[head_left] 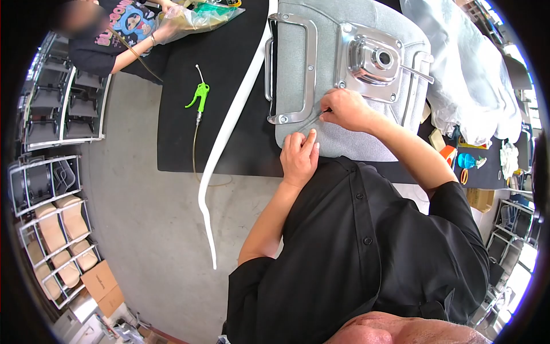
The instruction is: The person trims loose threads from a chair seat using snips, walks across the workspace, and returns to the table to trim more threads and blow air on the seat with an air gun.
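Observation:
A grey upholstered chair seat lies underside up on the black-covered table, with a chrome swivel plate bolted to it. A chrome bracket is fixed along its left side. Over the fabric near that bracket's lower end, my right hand is closed in a pinch; a small dark bit shows at the fingertips, too small to name. My left hand rests at the seat's near-left corner, index finger stretched out onto the grey fabric, apparently holding nothing.
A green air blow gun with a hose lies left on the black table. A long white strip hangs over its edge. Clear plastic wrap, a blue spray bottle and scissors sit right. A co-worker handles a plastic bag.

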### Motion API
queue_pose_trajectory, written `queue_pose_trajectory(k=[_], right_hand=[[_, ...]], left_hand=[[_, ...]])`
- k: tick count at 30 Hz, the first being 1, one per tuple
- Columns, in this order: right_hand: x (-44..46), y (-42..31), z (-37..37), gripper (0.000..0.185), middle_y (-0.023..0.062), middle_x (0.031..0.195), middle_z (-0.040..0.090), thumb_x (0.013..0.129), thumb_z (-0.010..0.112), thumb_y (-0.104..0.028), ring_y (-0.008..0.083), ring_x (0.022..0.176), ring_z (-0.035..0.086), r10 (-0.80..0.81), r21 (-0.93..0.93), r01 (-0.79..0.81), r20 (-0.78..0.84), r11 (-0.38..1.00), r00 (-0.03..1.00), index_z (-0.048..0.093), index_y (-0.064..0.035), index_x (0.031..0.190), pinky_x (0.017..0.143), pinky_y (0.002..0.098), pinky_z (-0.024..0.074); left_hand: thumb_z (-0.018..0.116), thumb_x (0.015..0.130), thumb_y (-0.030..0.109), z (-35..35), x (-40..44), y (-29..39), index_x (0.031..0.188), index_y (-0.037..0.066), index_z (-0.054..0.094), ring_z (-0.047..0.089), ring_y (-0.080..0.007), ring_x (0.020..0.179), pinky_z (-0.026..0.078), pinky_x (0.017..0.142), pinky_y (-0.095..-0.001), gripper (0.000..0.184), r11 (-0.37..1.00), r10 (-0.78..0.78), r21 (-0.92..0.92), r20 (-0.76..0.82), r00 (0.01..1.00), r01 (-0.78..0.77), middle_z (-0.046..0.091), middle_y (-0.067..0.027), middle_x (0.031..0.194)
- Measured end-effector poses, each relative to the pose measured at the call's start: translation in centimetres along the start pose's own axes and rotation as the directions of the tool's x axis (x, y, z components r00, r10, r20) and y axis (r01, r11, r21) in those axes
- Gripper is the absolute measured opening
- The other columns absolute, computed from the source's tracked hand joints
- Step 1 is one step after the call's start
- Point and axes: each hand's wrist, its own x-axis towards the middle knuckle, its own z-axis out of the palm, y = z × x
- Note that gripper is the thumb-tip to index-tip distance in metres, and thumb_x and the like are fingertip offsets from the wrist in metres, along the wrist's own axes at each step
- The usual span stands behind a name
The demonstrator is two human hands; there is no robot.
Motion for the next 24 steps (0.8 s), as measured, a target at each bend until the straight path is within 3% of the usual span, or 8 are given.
queue_pose_trajectory(k=[24], right_hand=[[-0.06, 0.44, 0.73, 0.025, 0.0168, 0.081, 0.069, 0.076, 0.077, -0.028, 0.0357, 0.084, 0.068, 0.019, 0.051, -0.017, -0.039, 0.999, 0.999, 0.072, -0.0043, 0.083, 0.078, 0.0451, 0.0526]], left_hand=[[0.073, 0.078, 0.012, 0.37, 0.01, -0.32, 0.118, 0.008, 0.069, 0.051, -0.0242, 0.077, 0.045, 0.063, -0.0367, 0.04, 1.0, 0.012, -0.007, -0.003, 1.0, -0.012, 0.048, -0.0055, 0.083]])
